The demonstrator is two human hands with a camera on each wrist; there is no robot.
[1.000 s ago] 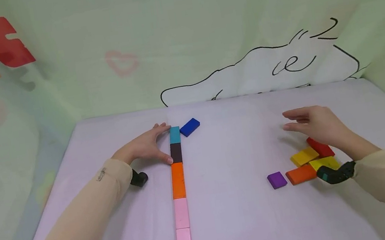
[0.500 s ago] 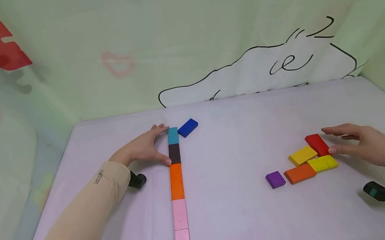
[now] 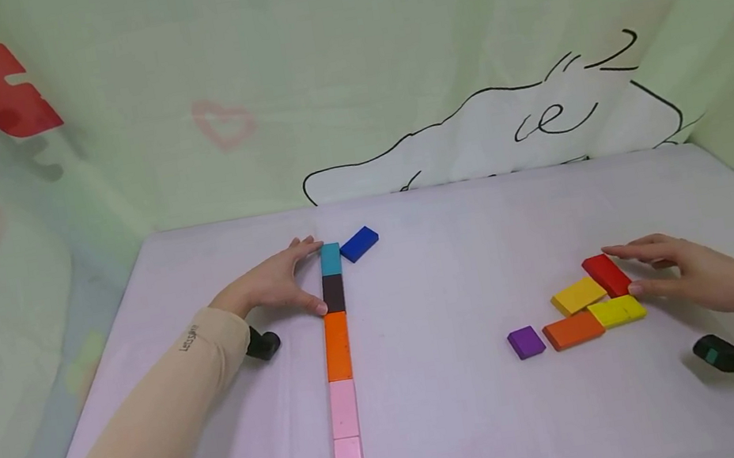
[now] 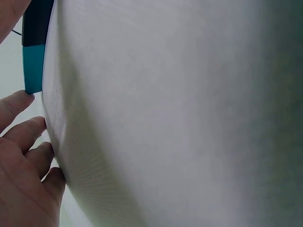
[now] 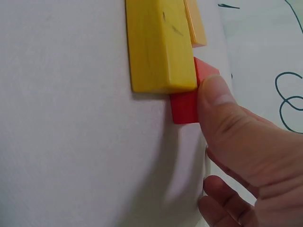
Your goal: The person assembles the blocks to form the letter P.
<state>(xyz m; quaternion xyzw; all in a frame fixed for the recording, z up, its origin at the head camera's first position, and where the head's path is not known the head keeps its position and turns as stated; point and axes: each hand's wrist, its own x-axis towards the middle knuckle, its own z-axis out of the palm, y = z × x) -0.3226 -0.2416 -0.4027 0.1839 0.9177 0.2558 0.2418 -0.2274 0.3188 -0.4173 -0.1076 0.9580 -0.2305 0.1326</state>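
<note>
My left hand [image 3: 270, 280] rests beside the far end of a straight row of blocks. Its index fingertip touches the end of the teal block [image 3: 330, 259], seen also in the left wrist view; its thumb lies against the row where the dark brown block [image 3: 333, 293] meets the orange block [image 3: 337, 346]. Two pink blocks [image 3: 343, 409] continue the row toward me. Over on the right, my right hand [image 3: 699, 276] holds a red block [image 3: 607, 275] between thumb and index finger, still on the table. In the right wrist view the thumb covers part of it, beside a yellow block [image 5: 163, 52].
A blue block [image 3: 360, 244] lies slanted by the teal one. Next to the red block lie an amber block [image 3: 578, 296], an orange-red block [image 3: 574, 331] and a purple block [image 3: 526, 342]. A printed cloth stands behind the table [image 3: 455, 423].
My right hand has moved right and down from above the pile to the red block, taking hold of it by its ends. The left hand has stayed at the row.
</note>
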